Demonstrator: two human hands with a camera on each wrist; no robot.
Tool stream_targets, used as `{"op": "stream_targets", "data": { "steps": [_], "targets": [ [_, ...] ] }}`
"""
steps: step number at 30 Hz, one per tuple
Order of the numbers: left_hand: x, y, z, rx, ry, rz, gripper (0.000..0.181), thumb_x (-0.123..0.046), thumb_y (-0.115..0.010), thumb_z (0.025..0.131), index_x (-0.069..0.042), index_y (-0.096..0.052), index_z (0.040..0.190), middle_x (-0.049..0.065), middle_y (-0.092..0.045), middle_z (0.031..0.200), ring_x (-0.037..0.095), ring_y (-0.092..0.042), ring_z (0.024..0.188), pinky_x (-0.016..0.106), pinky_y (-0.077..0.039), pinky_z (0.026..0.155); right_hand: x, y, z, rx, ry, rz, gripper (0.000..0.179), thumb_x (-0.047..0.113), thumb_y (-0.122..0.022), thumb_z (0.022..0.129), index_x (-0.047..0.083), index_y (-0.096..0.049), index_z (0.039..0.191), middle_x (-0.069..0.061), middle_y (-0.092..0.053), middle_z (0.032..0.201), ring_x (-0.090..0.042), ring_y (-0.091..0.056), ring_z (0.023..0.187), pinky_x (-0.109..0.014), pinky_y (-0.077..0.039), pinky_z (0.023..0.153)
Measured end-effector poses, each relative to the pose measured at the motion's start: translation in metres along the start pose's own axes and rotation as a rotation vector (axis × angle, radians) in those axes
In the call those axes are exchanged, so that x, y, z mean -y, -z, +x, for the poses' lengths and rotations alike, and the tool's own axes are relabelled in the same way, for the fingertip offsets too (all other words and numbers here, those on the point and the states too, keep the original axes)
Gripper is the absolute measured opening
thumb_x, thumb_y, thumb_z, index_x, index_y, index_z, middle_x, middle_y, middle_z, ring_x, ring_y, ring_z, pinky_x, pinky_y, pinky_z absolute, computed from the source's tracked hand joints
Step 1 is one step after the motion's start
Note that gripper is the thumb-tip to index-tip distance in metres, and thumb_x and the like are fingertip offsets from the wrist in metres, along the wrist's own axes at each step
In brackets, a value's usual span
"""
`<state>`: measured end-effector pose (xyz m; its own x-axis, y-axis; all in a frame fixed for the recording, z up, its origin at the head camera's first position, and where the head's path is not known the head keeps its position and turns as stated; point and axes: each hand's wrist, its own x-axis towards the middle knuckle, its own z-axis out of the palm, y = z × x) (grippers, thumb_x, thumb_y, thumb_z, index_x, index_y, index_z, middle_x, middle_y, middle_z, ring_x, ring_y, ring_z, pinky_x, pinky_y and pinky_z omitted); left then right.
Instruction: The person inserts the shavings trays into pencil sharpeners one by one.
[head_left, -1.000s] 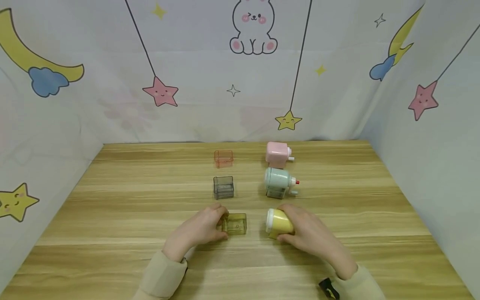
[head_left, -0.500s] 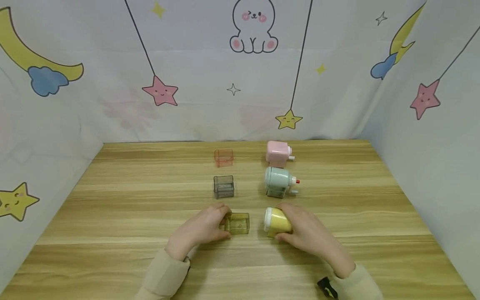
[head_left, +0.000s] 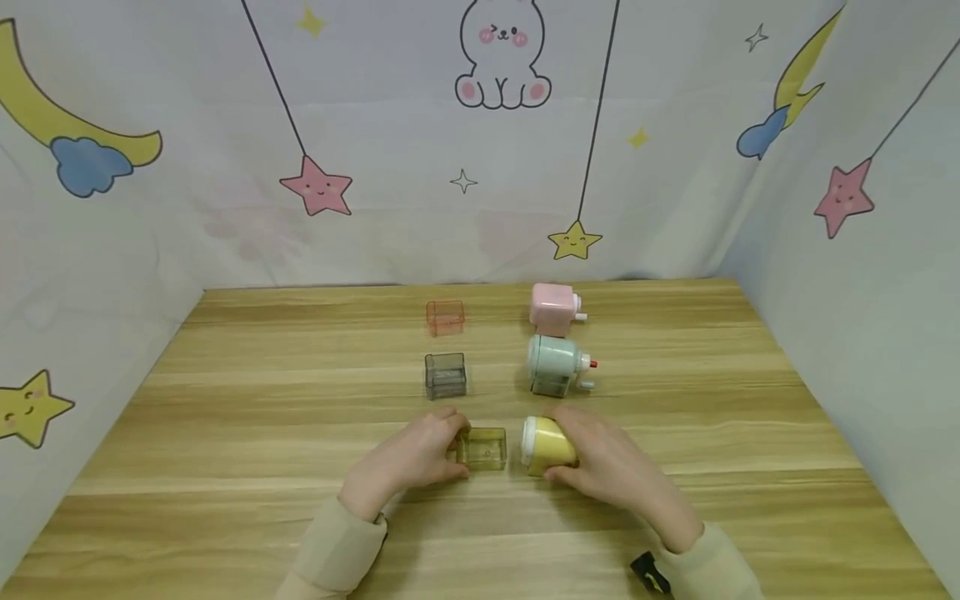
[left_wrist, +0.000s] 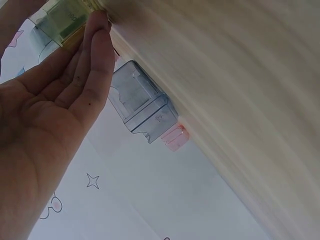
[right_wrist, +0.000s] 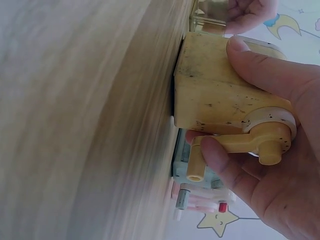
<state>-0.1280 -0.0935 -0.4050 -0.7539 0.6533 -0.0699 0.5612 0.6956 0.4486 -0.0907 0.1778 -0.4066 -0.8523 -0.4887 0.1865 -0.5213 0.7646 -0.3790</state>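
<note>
My left hand (head_left: 412, 454) pinches the left end of a clear yellow shavings drawer (head_left: 486, 448) on the table, thumb on the near side and fingers on the far side. Across a small gap to the right, a yellow crank pencil sharpener (head_left: 547, 445) with a white front rim is gripped by my right hand (head_left: 611, 458). In the right wrist view the thumb lies along the sharpener's body, and the fingers reach behind its crank handle (right_wrist: 230, 144). The sharpener's white rim faces the drawer. My left palm (left_wrist: 40, 130) shows in the left wrist view.
Beyond the left hand stand a clear grey drawer (head_left: 446, 377) and a clear red drawer (head_left: 446, 318). Farther back on the right are a mint sharpener (head_left: 553, 360) and a pink sharpener (head_left: 552, 308). A printed cloth (head_left: 405, 225) bounds the wooden table (head_left: 225, 433).
My left hand has slid the yellow drawer to the right, and my right hand has brought the yellow sharpener slightly left. The gap between the two has narrowed.
</note>
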Motion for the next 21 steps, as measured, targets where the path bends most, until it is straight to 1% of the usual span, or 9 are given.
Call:
{"op": "stream_targets", "data": {
  "steps": [4,10,16,21],
  "targets": [
    [-0.0008,-0.0009,0.0002,0.004,0.002,-0.005,0.046,-0.021,-0.081,0.077,0.003,-0.061,0.110,0.006,-0.059,0.094,0.011,-0.051,0.078,0.028,-0.050,0.070,0.0010,-0.0005,0.0013,0.004,0.007,-0.001,0.062,0.034,-0.085,0.069,0.013,-0.054,0.119,0.004,-0.063,0.102,-0.007,-0.055,0.082,-0.026,-0.049,0.070],
    [-0.0013,-0.0017,0.0010,0.003,0.009,0.000,0.046,-0.021,-0.081,0.077,0.003,-0.061,0.111,0.006,-0.059,0.095,0.011,-0.050,0.078,0.029,-0.050,0.070,0.0020,-0.0008,0.0037,0.017,0.008,-0.008,0.063,0.035,-0.084,0.070,0.014,-0.053,0.121,0.003,-0.063,0.105,-0.008,-0.056,0.085,-0.028,-0.049,0.073],
    [-0.0014,-0.0019,0.0018,-0.006,0.003,0.012,0.046,-0.022,-0.081,0.077,0.003,-0.061,0.110,0.007,-0.061,0.097,0.012,-0.052,0.079,0.029,-0.051,0.071,0.0040,-0.0012,0.0060,0.022,0.007,-0.003,0.063,0.035,-0.084,0.070,0.014,-0.053,0.121,0.005,-0.063,0.104,-0.008,-0.055,0.084,-0.029,-0.049,0.074],
    [-0.0007,-0.0033,0.0020,0.001,-0.004,0.018,0.048,-0.024,-0.081,0.076,0.003,-0.061,0.111,0.006,-0.061,0.095,0.010,-0.052,0.078,0.026,-0.051,0.070,0.0052,-0.0037,0.0069,0.023,0.004,0.010,0.063,0.035,-0.084,0.070,0.015,-0.053,0.121,0.005,-0.063,0.103,-0.007,-0.056,0.083,-0.027,-0.048,0.073]
  ]
}}
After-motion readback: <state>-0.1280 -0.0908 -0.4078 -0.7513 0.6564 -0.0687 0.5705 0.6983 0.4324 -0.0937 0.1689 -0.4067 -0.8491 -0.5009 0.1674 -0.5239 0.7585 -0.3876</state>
